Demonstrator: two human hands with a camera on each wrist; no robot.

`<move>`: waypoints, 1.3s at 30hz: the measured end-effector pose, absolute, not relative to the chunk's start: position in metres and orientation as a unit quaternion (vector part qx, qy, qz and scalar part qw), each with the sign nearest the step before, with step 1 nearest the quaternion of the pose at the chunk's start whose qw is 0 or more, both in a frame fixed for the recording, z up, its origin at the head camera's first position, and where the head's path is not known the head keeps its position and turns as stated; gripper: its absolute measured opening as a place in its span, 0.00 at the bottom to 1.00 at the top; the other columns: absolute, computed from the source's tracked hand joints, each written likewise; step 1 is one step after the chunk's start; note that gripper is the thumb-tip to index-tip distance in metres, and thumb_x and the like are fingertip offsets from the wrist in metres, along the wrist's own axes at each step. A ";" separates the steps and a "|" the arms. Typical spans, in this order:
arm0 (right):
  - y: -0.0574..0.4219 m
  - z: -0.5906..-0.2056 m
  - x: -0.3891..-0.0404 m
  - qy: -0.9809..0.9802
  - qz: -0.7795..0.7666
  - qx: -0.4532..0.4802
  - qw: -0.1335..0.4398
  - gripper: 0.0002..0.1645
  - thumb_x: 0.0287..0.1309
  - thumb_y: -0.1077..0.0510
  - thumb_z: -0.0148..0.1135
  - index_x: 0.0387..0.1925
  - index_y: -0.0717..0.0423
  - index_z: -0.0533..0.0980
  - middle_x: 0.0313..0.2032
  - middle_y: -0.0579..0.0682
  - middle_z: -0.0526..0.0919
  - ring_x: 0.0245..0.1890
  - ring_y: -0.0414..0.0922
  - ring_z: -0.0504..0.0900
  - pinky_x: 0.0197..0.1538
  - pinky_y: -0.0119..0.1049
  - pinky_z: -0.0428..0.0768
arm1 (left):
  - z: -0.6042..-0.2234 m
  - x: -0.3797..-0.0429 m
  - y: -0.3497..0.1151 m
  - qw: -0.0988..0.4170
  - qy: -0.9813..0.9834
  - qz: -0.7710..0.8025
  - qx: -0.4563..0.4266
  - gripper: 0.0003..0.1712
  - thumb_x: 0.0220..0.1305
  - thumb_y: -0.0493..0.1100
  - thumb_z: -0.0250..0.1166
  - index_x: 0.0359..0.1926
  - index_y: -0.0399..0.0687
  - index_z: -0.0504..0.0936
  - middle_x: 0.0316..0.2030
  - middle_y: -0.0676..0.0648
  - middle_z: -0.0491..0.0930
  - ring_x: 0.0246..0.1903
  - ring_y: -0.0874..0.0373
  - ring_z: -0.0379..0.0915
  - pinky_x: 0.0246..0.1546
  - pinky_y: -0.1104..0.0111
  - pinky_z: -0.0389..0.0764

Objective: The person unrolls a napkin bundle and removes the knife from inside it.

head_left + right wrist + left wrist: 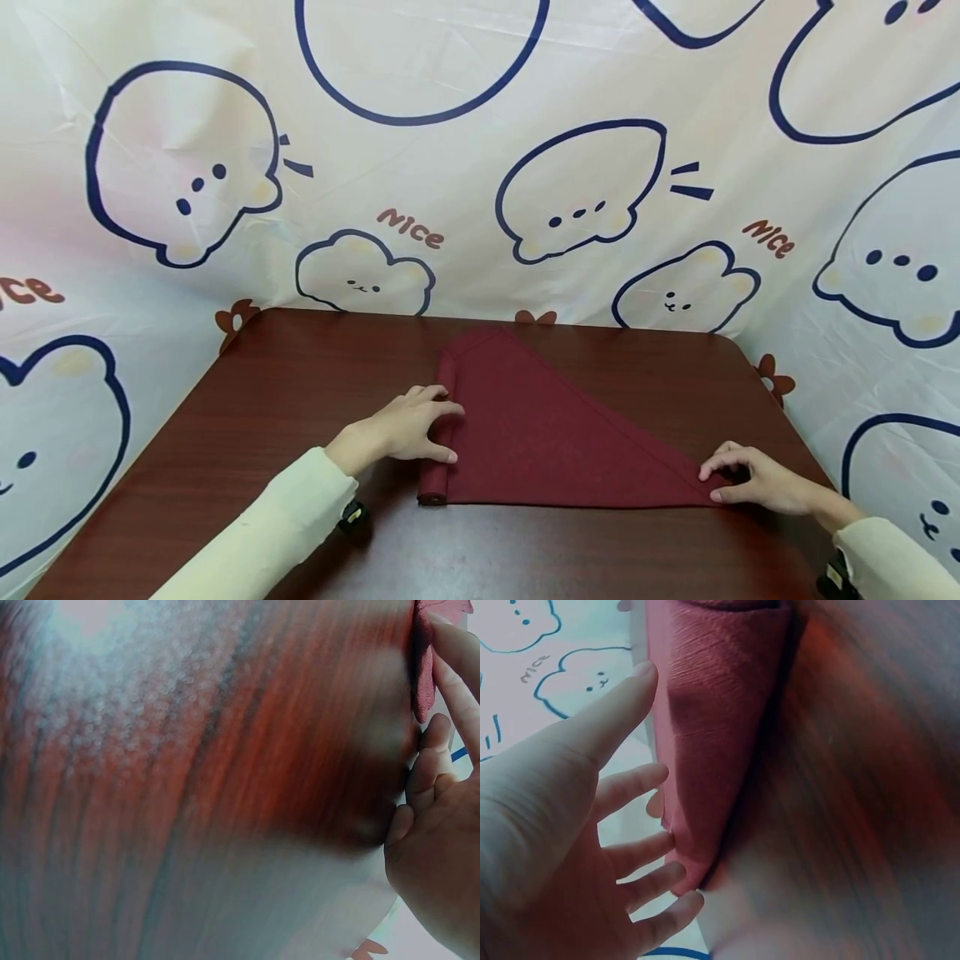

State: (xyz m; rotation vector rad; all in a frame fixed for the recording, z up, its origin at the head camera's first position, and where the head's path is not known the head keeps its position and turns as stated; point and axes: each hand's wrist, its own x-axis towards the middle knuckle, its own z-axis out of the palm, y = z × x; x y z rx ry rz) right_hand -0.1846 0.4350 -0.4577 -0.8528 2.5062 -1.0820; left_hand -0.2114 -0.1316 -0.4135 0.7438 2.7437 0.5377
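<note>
A dark red cloth (540, 442) lies on the table as a flat triangle, its left side wound into a narrow roll (432, 483). My left hand (408, 425) is spread at this roll, fingertips and thumb right at it. In the left wrist view the fingers (641, 853) are apart and almost straight beside the rolled cloth (712, 735). At the pointed right corner, my right hand (772, 483) pinches the cloth between thumb and forefinger. The right wrist view shows only a strip of that corner (425, 682), with its other fingers curled below.
The dark brown wooden table (337, 350) has rounded far corners. Behind it and at both sides hangs a pale curtain (465, 183) with cartoon outlines, meeting the table's far edge. Dark wrist cameras sit under both sleeves.
</note>
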 end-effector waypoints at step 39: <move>0.434 -0.459 -0.185 0.871 -0.375 -0.292 0.125 0.10 0.60 0.63 0.69 0.44 0.50 0.83 0.40 0.44 0.79 0.43 0.35 0.73 0.42 0.31 0.69 | -0.421 -0.216 -0.144 0.123 0.953 0.143 0.239 0.39 0.51 0.61 0.77 0.62 0.53 0.79 0.72 0.39 0.66 0.70 0.37 0.60 0.67 0.38 0.64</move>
